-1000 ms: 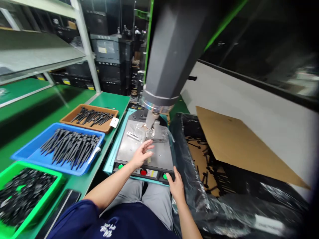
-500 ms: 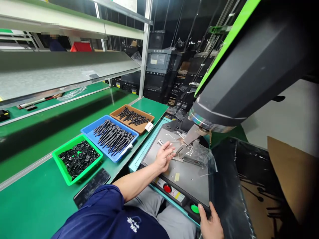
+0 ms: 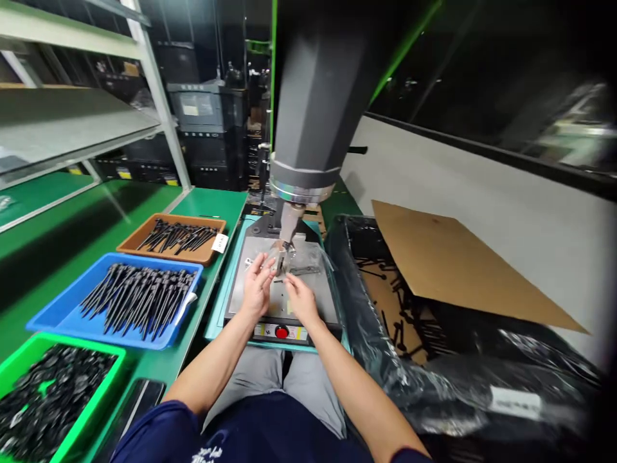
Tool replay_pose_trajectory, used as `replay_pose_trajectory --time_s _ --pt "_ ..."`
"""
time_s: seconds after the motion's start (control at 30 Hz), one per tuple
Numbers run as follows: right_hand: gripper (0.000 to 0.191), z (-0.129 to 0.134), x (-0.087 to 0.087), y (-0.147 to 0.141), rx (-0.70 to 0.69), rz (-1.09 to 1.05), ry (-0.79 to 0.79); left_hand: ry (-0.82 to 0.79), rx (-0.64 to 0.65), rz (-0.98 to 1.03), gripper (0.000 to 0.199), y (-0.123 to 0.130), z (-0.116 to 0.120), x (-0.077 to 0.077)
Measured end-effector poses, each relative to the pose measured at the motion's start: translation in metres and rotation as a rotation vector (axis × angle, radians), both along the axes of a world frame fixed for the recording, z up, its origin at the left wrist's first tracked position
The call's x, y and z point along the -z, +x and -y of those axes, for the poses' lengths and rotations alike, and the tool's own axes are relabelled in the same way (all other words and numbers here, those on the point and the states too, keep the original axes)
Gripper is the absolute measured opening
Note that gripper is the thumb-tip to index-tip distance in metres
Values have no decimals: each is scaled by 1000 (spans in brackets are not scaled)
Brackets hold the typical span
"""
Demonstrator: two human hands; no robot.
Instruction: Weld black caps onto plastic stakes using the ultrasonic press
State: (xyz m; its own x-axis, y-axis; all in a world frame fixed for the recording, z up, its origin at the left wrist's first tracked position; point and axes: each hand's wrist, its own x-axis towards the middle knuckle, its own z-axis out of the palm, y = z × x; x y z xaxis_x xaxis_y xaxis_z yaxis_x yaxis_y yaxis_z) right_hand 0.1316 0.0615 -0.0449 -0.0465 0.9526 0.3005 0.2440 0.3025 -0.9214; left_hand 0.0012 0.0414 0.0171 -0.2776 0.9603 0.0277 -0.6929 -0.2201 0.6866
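Both hands are at the small fixture [image 3: 280, 260] under the tip of a dark machine head [image 3: 308, 128]. On the left of the fixture, my left hand [image 3: 258, 286] has its fingers curled near the metal part; whether it holds anything is too small to tell. My right hand [image 3: 299, 297] is closed in a pinch just right of the fixture, on something too small to make out. Clear plastic film [image 3: 308, 257] lies around the fixture on the grey metal plate [image 3: 236, 283]. A red button [image 3: 281, 332] sits on the front edge.
On the green bench at left stand a brown tray [image 3: 212, 256] and a blue tray [image 3: 62, 305] of black rods, and a green tray [image 3: 103, 379] of small black parts. A phone [image 3: 130, 418] lies beside them. At right is a plastic-lined box [image 3: 354, 308] with a cardboard flap [image 3: 448, 257].
My right hand has moved from the green button at the front corner up to the fixture. The view has turned right, and my left hand remains by the fixture.
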Motion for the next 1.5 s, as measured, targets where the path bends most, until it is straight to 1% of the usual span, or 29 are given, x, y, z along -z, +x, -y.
replay_pose_trajectory --time_s 0.03,0.1,0.23,0.27,0.3,0.37,0.47,0.6,0.73,0.83,0.9,1.0,1.07,1.13,1.2,1.23,1.37,1.43,1.5 --pt "42 -12 -5 -8 8 9 42 13 20 -18 46 0 -2 -2" --pt "45 -32 -15 -20 95 44 115 35 48 -57 45 -2 -4 -7" --pt "45 -60 -28 -30 372 126 225 69 64 -119 46 -7 -6 -15" --pt "44 -66 -31 -31 419 156 241 70 69 -127 47 -8 -6 -16" --pt "42 -71 -34 -31 439 187 247 68 75 -130 47 -9 -7 -17" --pt "35 -82 -40 -29 399 235 228 62 89 -128 48 -10 -9 -18" --pt "26 -95 -50 -24 279 273 184 45 98 -109 49 -9 -10 -18" --pt "25 -97 -58 -19 215 285 194 21 87 -68 53 -4 -6 -19" --pt "32 -85 -57 -19 259 241 251 16 82 -51 55 -3 -5 -19" --pt "36 -67 -49 -16 258 162 270 1 88 -66 54 -3 -2 -16" --pt "40 -49 -42 -10 243 110 190 -18 95 -88 54 -2 3 -10" --pt "44 -18 -28 0 203 -13 8 -58 99 -120 53 -3 13 1" --pt "45 3 -20 7 137 -137 -107 -90 102 -139 52 -5 18 9" --pt "45 22 -17 13 46 -240 -217 -129 101 -159 51 -7 20 15" --pt "46 37 -18 18 -31 -296 -293 -166 99 -178 50 -9 22 20" --pt "46 43 -21 20 -57 -311 -305 -177 102 -187 50 -11 23 22" --pt "45 56 -34 27 -102 -354 -279 -237 153 -197 43 -13 36 32" --pt "43 60 -41 30 -108 -371 -251 -327 193 -209 35 -12 48 39" --pt "40 64 -48 30 -116 -384 -225 -388 205 -284 30 -10 62 43"
